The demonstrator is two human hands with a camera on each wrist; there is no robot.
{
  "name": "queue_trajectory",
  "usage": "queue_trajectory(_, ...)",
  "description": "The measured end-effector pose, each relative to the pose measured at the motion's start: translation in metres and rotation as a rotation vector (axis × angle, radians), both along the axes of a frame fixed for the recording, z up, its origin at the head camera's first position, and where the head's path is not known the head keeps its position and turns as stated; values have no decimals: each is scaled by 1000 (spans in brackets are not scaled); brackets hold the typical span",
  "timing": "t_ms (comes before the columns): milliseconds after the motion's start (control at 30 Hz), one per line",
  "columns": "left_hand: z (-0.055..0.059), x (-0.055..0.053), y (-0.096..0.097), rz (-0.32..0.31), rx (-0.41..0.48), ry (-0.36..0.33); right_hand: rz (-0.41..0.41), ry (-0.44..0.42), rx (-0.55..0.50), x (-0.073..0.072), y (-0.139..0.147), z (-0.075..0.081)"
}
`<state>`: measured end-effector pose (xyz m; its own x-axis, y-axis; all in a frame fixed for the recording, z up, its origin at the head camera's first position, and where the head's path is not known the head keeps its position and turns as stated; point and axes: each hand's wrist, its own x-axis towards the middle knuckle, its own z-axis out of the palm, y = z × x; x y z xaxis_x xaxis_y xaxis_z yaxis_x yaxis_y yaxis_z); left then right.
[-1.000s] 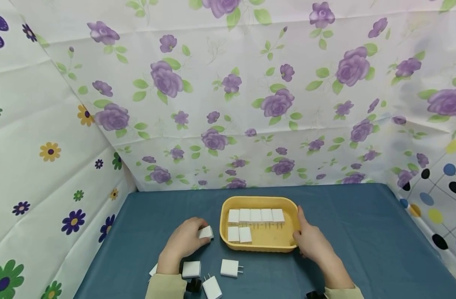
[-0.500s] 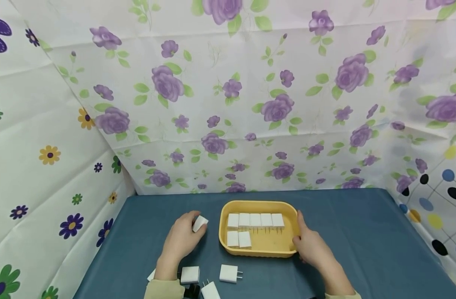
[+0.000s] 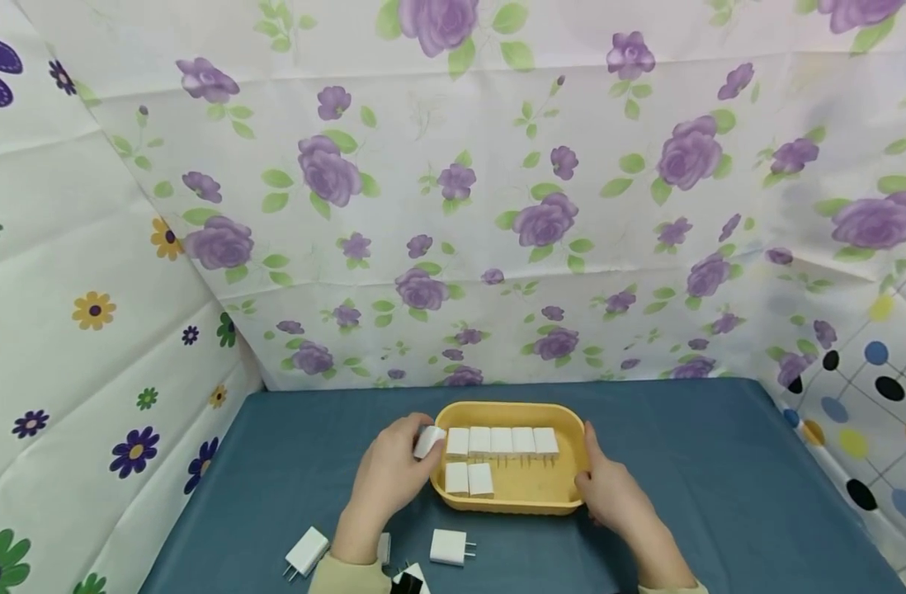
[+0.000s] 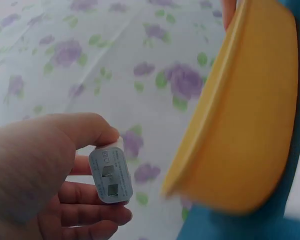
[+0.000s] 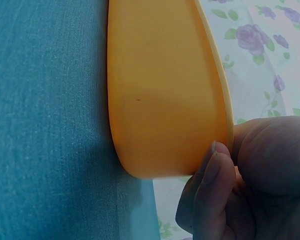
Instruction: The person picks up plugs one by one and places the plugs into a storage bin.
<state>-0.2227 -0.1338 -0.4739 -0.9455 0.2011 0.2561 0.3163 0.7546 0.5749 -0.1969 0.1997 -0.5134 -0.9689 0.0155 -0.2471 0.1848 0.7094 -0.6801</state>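
Note:
A white plug charger [image 4: 110, 175] is pinched between the thumb and fingers of my left hand [image 3: 394, 466], held at the left rim of a yellow tray [image 3: 523, 505]. Its pronged end faces the left wrist camera. Inside the tray, white chargers [image 3: 501, 441] stand in a back row of several, prongs toward the front, and two more chargers [image 3: 468, 479] sit in the front left corner. My right hand [image 3: 618, 495] grips the tray's right rim; in the right wrist view its thumb and fingers [image 5: 215, 175] lie on either side of that rim.
On the blue tablecloth [image 3: 691, 462], in front of the tray, lies a loose charger [image 3: 449, 547] with prongs to the right. Another charger [image 3: 307, 551] lies left of my left forearm. Two more are partly hidden by that wrist. A floral sheet [image 3: 453, 206] hangs behind the table.
My left hand has lifted a charger off the tablecloth and carried it right to the tray's left rim, turning it on the way. The right hand keeps its grip on the tray.

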Motion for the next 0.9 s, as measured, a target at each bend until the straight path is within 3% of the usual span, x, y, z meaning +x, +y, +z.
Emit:
queue_trajectory(133, 4, 4, 30, -21, -11, -22, -7, 5, 6, 2, 0, 0)
queue_trajectory(267, 4, 10, 62, 26, -58, -38, -6, -8, -3, 2, 0, 0)
queue_trajectory(367, 2, 14, 82, 52, -100, -26, -7, -21, -9, 2, 0, 0)
queue_trajectory(467, -6, 15, 97, 39, -125, -15, -11, -18, -3, 2, 0, -1)
queue_trajectory(733, -34, 14, 110, -7, -166, -99, -7, -25, 2, 2, -1, -2)
queue_trajectory(900, -40, 8, 108, -13, -121, -201, 2, -7, -3, -1, -2, 0)
